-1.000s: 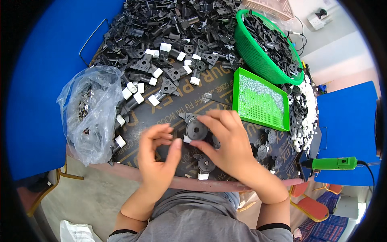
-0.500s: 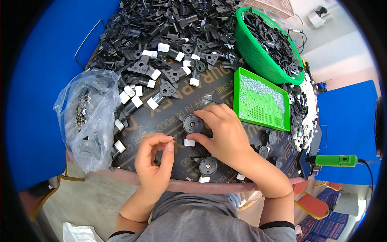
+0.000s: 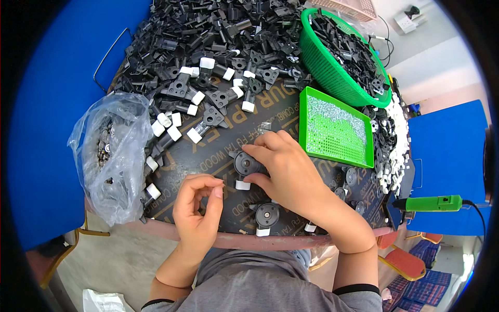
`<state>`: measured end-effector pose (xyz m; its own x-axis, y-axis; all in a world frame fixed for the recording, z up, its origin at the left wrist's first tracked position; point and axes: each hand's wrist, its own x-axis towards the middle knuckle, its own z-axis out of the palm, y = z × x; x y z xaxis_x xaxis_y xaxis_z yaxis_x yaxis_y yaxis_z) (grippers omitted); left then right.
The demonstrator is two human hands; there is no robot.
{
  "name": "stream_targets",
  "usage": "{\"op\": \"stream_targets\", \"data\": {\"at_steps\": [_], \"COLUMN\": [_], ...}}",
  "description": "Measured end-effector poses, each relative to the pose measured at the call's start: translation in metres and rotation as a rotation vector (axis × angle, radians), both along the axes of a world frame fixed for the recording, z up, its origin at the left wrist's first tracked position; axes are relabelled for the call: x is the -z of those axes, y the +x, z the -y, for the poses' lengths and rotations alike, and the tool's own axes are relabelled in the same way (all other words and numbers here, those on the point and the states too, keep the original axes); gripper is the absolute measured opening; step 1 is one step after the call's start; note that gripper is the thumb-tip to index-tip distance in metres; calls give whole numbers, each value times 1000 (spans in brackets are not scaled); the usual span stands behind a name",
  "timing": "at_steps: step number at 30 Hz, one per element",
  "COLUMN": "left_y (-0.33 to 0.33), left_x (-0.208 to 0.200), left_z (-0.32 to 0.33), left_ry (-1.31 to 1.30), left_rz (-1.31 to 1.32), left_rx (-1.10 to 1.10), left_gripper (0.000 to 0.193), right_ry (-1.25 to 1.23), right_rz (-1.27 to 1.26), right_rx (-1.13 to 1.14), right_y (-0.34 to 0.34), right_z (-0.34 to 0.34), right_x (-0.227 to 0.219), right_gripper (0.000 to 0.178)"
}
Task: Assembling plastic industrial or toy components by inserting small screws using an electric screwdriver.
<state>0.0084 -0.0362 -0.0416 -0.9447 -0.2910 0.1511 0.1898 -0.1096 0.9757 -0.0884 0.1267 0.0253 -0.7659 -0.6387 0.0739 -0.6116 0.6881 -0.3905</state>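
My right hand (image 3: pixel 293 174) curls its index finger and thumb around a black round plastic part (image 3: pixel 245 163) with a white end cap (image 3: pixel 243 185), which rests on the table. To its left, my left hand (image 3: pixel 198 205) is raised with thumb and index finger drawn together. Whatever is at those fingertips, if anything, is too small to name. A similar black round part (image 3: pixel 267 215) with a white cap lies nearer the table edge, touched by neither hand.
A heap of black plastic parts (image 3: pixel 208 41) covers the far side. On the left sits a clear plastic bag (image 3: pixel 117 182) of small metal pieces. A green tray (image 3: pixel 338 157) of tiny metal pieces, a green basket (image 3: pixel 322 65), white caps (image 3: pixel 397 140) and a green electric screwdriver (image 3: pixel 434 203) are at right.
My right hand and the round part under it have shifted very slightly toward me. The left hand keeps nearly the same pose, and the whole view has moved a little.
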Motion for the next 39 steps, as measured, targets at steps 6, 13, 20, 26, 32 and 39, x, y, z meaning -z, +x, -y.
{"op": "stream_targets", "data": {"at_steps": [6,13,20,26,32,39], "left_y": [-1,5,2,-3,-32,-88], "left_x": [-1,6,0,-15,-107,-110], "left_z": [-1,5,-6,-20,-70,-118], "left_ry": [5,31,-92,-308,-625,-1198], "left_rz": [6,76,29,-109,-277,-52], "left_rx": [5,-74,-170,-164,-30,433], "left_gripper": [14,14,8,11,22,34], "right_ry": [-37,-119,-573,-912,-1024,-1263], "right_rz": [13,-444,-1530,-875,-705,-659], "right_rx": [31,165,1021,1082,724,672], "right_y": [2,52,105,80,24,-15], "right_z": [-2,-46,-210,-247,-259,-248], "right_x": [7,-72,-82,-40,-63,-43], "right_gripper": [50,46,38,63,58,42]}}
